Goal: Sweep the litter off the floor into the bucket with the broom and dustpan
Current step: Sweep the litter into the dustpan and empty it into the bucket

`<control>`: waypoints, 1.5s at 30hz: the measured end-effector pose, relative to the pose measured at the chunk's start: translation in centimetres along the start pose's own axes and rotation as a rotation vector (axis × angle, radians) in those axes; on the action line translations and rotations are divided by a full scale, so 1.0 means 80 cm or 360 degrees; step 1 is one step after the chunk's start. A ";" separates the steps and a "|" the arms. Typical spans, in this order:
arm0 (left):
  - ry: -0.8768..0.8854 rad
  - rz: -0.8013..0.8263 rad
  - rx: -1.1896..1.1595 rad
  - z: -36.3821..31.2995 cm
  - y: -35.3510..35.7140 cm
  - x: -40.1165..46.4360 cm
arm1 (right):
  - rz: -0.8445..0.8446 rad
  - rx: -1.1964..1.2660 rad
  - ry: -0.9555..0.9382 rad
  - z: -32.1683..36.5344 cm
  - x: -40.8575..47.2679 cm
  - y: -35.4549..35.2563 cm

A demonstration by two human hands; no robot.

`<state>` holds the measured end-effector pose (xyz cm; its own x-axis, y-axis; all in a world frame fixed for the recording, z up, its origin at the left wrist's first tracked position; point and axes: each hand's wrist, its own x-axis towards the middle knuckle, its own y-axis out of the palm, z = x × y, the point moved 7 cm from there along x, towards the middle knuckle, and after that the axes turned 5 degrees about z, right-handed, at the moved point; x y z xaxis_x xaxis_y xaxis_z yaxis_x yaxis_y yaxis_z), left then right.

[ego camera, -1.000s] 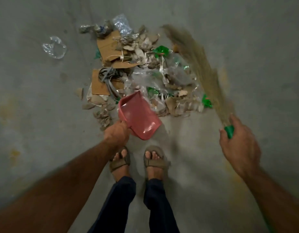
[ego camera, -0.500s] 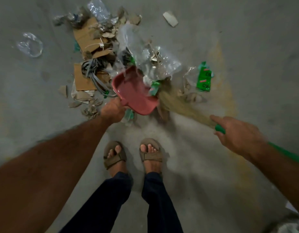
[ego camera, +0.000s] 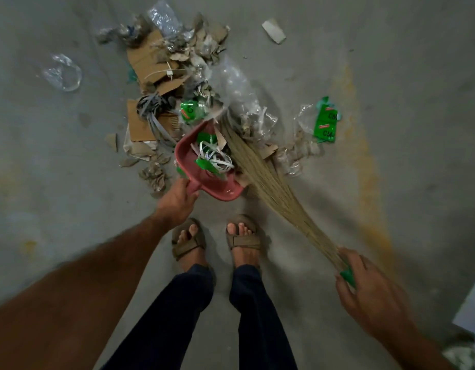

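Head view: left hand [ego camera: 177,200] gripping red dustpan [ego camera: 204,172] handle, pan tilted at pile edge; right hand [ego camera: 369,295] wrapped round broom [ego camera: 260,169] at green collar, bristles against pan mouth. Early stage — only white strips and green wrapper scraps in pan. Most litter [ego camera: 177,76] left on floor [ego camera: 391,62]; bucket not in view. Green packet [ego camera: 325,124] reads "CM" — rest illegible.

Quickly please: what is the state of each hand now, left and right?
Left hand: closed on the handle of the red dustpan.
Right hand: closed on the green handle of the broom.
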<state>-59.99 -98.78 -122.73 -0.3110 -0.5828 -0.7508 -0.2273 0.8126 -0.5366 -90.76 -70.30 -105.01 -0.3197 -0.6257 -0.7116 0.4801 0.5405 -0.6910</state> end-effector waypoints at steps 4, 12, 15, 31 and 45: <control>0.0070 -0.0033 -0.0149 -0.011 -0.014 -0.048 | 0.0070 0.0257 0.0163 0.013 -0.049 -0.004; 0.0104 -0.0004 -0.0336 -0.042 -0.070 -0.146 | 0.0217 0.0392 0.0228 0.034 -0.157 -0.028; 0.0132 -0.0010 -0.0290 -0.054 -0.102 -0.205 | 0.0137 0.0442 0.0276 0.040 -0.208 -0.050; 0.0551 -0.0052 -0.0204 -0.074 -0.250 -0.530 | -0.0414 0.0545 0.0437 0.181 -0.529 -0.048; 0.1119 0.0116 0.0304 -0.150 -0.234 -0.760 | -0.0944 0.0803 0.0928 0.241 -0.867 0.053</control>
<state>-47.91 -78.64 -62.42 -0.8525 -0.3400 -0.3970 -0.0387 0.7985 -0.6008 -50.78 -35.45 -56.11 -0.9119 -0.2685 -0.3105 0.3606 -0.1625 -0.9184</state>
